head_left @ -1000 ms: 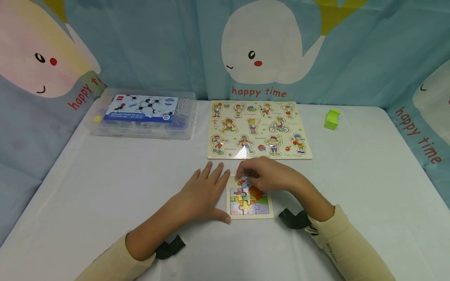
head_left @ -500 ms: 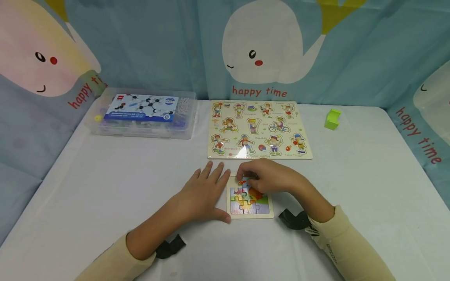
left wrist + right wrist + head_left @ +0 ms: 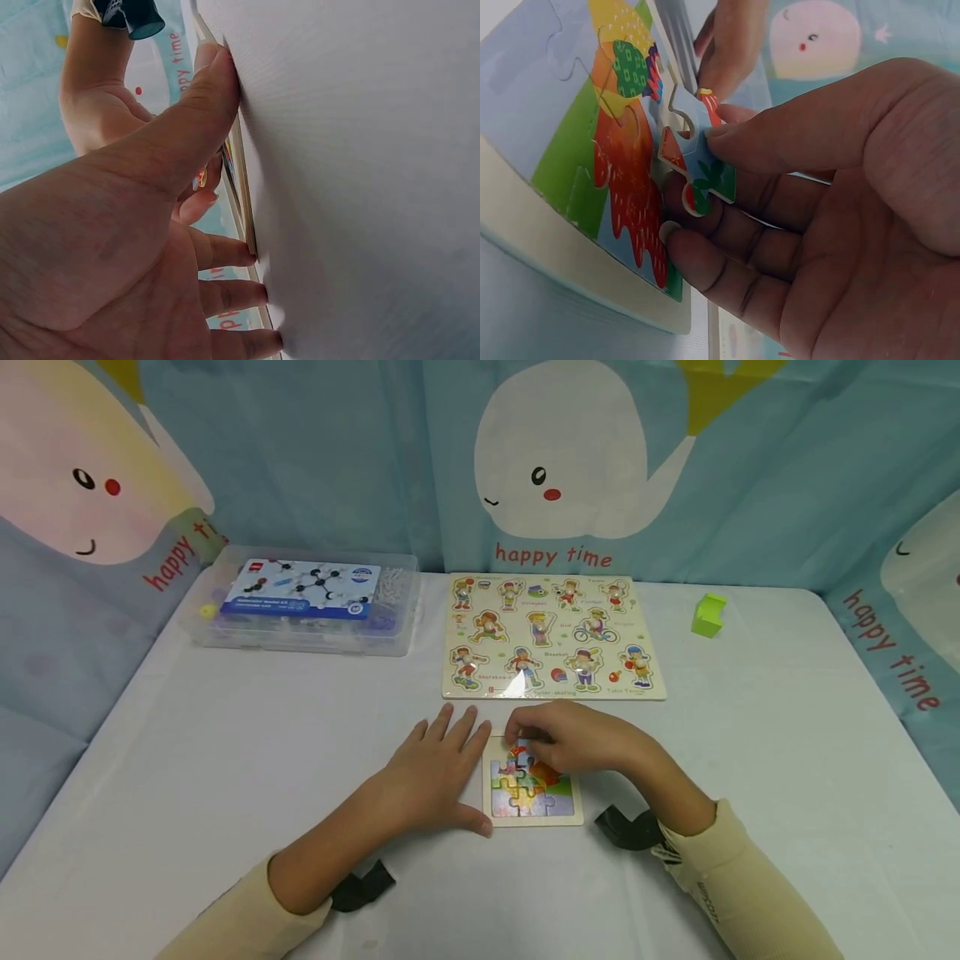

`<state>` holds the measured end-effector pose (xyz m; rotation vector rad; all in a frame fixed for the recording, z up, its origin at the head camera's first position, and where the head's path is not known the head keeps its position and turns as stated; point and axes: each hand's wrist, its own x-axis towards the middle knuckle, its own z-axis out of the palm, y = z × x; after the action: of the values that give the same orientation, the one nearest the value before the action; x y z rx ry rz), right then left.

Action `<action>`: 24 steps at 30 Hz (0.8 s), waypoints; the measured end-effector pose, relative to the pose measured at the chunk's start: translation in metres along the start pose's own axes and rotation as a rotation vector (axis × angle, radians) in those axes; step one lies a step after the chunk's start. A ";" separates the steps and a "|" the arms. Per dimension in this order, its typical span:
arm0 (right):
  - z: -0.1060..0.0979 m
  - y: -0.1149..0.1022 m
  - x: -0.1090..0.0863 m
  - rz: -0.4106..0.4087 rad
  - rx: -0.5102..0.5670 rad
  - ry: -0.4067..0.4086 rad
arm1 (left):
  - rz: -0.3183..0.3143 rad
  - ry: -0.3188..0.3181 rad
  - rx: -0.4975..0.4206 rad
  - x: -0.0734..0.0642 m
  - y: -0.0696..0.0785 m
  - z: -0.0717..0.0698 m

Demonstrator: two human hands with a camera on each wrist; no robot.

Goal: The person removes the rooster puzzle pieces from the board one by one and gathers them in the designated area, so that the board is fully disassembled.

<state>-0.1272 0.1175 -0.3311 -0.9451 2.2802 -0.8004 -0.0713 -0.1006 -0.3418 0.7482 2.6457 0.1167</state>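
A small wooden jigsaw puzzle (image 3: 534, 822) in a pale frame lies on the white table, most of its pieces fitted. Beside its left edge rests my left hand (image 3: 433, 781), fingers straight and spread; in the left wrist view, its thumb (image 3: 202, 101) lies along the frame's side. My right hand (image 3: 570, 735) is over the puzzle's top part. Between thumb and fingers it pinches a jigsaw piece (image 3: 705, 154), blue with red and green print, tilted above the board. In the head view the right hand hides the puzzle's upper right corner.
Just behind the puzzle lies a larger wooden picture board (image 3: 555, 635) with sports figures. A clear plastic case (image 3: 300, 639) with a molecular model label stands at the back left. A green block (image 3: 708, 615) sits at the back right. A blue curtain (image 3: 337, 460) hangs behind the table.
The right hand and the pinched jigsaw piece have shifted only very slightly over the puzzle. The left hand has stayed in place.
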 end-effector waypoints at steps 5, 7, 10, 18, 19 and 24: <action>-0.004 0.000 -0.004 0.026 -0.016 0.003 | 0.011 0.010 -0.007 0.000 0.000 0.001; -0.006 0.001 -0.007 0.032 -0.015 0.015 | 0.012 0.013 -0.008 0.000 0.000 0.001; -0.009 0.005 -0.013 0.035 -0.020 0.047 | 0.003 0.009 -0.007 0.000 0.000 0.000; -0.019 0.027 -0.040 0.064 0.070 0.093 | -0.003 0.011 -0.045 -0.002 0.001 0.002; -0.021 0.029 -0.044 0.075 0.070 0.102 | -0.002 0.013 -0.047 -0.002 0.001 0.002; -0.033 0.040 -0.068 0.134 0.038 0.163 | -0.002 0.015 -0.041 -0.002 0.001 0.001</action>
<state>-0.1253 0.2020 -0.3191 -0.7249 2.4292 -0.8867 -0.0688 -0.1013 -0.3422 0.7335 2.6501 0.1755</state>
